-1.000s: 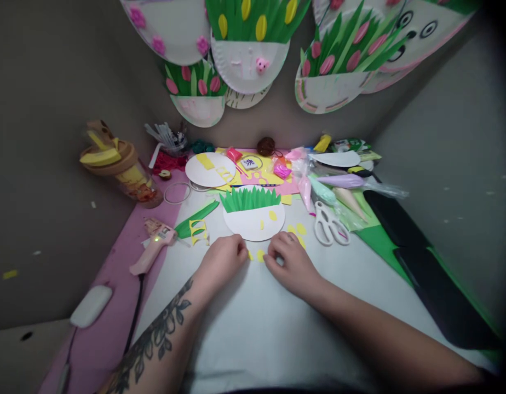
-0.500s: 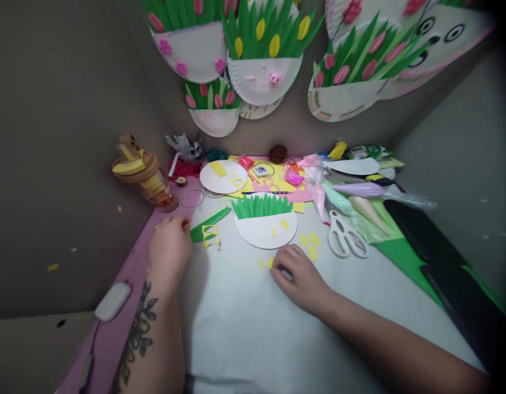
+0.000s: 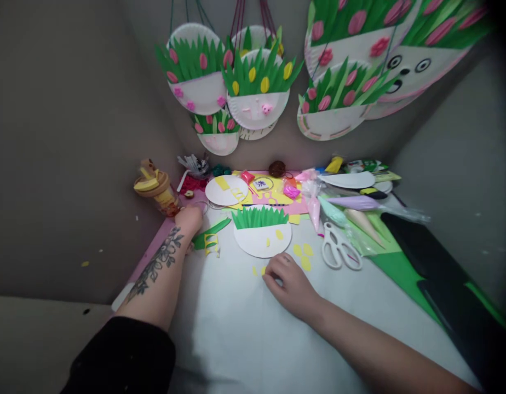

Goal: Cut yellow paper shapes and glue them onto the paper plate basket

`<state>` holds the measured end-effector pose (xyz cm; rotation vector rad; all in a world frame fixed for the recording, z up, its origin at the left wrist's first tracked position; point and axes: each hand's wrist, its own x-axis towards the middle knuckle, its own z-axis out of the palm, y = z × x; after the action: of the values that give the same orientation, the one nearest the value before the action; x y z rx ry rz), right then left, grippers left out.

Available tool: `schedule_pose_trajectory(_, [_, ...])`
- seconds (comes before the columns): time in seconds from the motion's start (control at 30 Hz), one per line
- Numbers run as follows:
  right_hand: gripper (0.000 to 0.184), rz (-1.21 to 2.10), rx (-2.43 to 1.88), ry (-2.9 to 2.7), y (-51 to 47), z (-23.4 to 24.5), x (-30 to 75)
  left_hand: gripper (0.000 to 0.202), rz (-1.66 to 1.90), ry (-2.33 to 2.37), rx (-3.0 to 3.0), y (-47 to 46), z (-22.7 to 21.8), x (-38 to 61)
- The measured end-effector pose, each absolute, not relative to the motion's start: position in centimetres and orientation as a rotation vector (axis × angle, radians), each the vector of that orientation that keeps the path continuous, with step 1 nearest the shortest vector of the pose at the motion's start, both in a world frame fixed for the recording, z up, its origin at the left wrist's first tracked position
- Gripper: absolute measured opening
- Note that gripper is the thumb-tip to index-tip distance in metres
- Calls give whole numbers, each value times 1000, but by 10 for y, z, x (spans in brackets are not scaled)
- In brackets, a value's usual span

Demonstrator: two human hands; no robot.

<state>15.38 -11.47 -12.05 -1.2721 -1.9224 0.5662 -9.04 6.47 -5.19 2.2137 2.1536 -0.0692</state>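
Note:
Reaching toward the back left, my left hand (image 3: 189, 220) is beside a thin ring (image 3: 202, 207) and the cone-shaped cup (image 3: 165, 198). Its fingers are mostly hidden behind the back of the hand. My right hand (image 3: 289, 285) rests on the white table cover, fingers curled and thumb closed toward the index finger. Small yellow paper ovals (image 3: 305, 256) lie near it, one right at its fingertips; anything in the pinch is hidden. Just beyond it is a white paper plate (image 3: 259, 242) with a green paper grass fringe and two yellow pieces on it. Green paper strips (image 3: 212, 232) lie between the hands.
White-handled scissors (image 3: 341, 249) and filled piping bags (image 3: 355, 203) lie at the right, with dark flat panels (image 3: 417, 241) beyond. Another white plate (image 3: 224, 190), coloured paper and a brown yarn ball (image 3: 276, 168) sit at the back. Decorated paper plates (image 3: 259, 104) hang on the wall.
My left hand has moved forward and right, toward the ring and cup. The camera view has tilted up a little. My right hand stays by the yellow ovals.

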Motion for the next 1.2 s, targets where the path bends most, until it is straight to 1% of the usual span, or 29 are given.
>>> schedule_pose_trajectory(0.13, [17,558,-1235,-1912,-116,-120,156,29,20,2171,2270,62,-49,-90])
schedule_pose_trajectory(0.27, [17,531,-1184,-1867,-117,-118,157,30,211,2103,2300,29,-34,-73])
schedule_pose_trajectory(0.33, [13,509,-1157,-1799,-116,-117,159,28,288,1920,2314,3,-30,-53])
schedule_pose_trajectory(0.37, [11,487,-1153,-1742,-116,-117,160,27,417,1721,2258,-10,-30,-41])
schedule_pose_trajectory(0.4, [10,456,-1159,-1674,-115,-116,162,25,513,1530,2202,-23,-32,-28])
schedule_pose_trajectory(0.43, [14,417,-1172,-1601,-114,-116,165,24,570,1392,2161,-35,-35,-16])
schedule_pose_trajectory(0.53, [34,293,-1215,-1451,-110,-111,173,20,586,1200,2097,-63,-48,9])
schedule_pose_trajectory(0.57, [37,263,-1225,-1447,-109,-109,176,19,569,1173,2102,-68,-52,13])
schedule_pose_trajectory(0.63, [36,215,-1239,-1489,-107,-104,180,17,536,1133,2128,-75,-59,16])
schedule_pose_trajectory(0.73, [27,167,-1246,-1553,-107,-98,181,14,516,1094,2169,-77,-63,13])
schedule_pose_trajectory(0.83, [24,115,-1226,-1568,-107,-96,180,12,525,1088,2182,-78,-63,10])
schedule_pose_trajectory(0.93, [28,54,-1185,-1585,-107,-96,177,11,540,1075,2177,-80,-62,8])
schedule_pose_trajectory(1.2, [43,-32,-1068,-1712,-112,-100,174,11,602,1063,2114,-84,-65,8])
